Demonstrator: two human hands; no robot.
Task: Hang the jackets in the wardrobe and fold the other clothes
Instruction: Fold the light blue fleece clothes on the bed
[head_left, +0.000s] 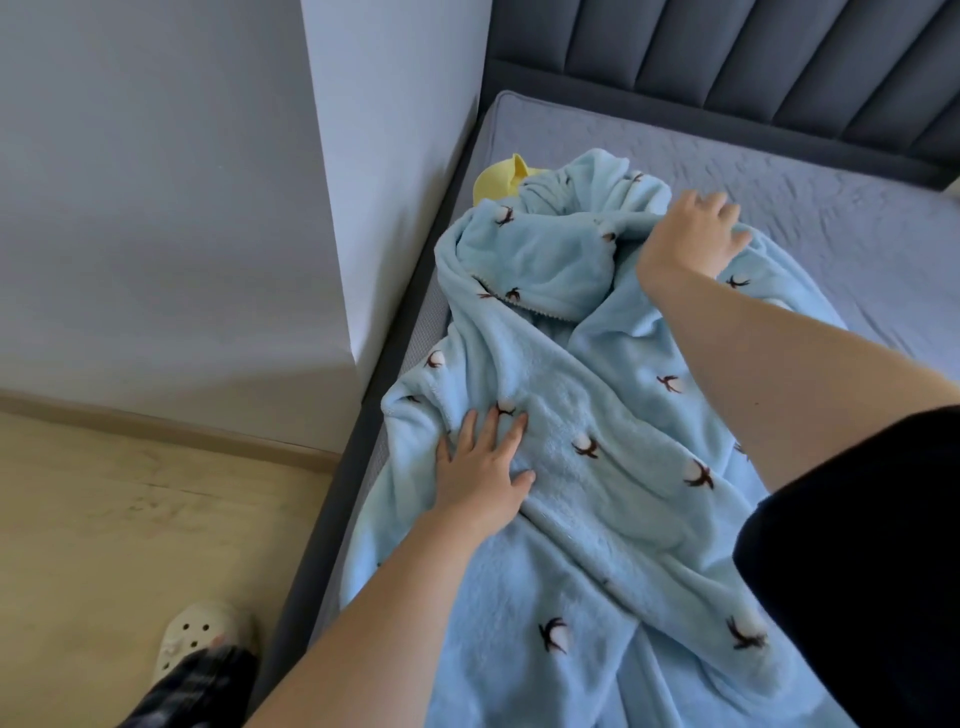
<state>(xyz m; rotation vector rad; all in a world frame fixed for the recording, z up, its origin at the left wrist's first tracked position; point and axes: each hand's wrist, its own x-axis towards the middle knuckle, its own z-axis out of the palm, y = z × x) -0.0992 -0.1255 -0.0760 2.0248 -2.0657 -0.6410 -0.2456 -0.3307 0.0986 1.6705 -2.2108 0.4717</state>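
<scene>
— Black sleeve (857, 545) comes in closest, at the lower right, with a bare forearm running up from it. Where does that arm end?

— At the right hand (693, 234), up near the far end of the fleece robe (597, 415). Its fingers curl down into the pile and grip a fold there.

— And the other one?

— Left hand (480, 467) lies flat on the near left part of the robe, fingers straight and spread, pressing the cloth onto the mattress (831, 208).

— What is the robe like?

— Pale blue, thick and fuzzy, dotted with small white tufts on dark brown sprigs (cotton bolls, by the look). It stretches lengthwise along the left side of the bed, rumpled, with a bunched hood-like lump at the far end.

— Anything beside it?

— Some yellow cloth (498, 179) peeks out just beyond that lump, touching it. The mattress cover is grey-blue and quilted; the headboard (727, 57) behind it is dark, padded in upright channels. Down left, a white clog (200, 636) stands on a pale wood floor (104, 519).
</scene>
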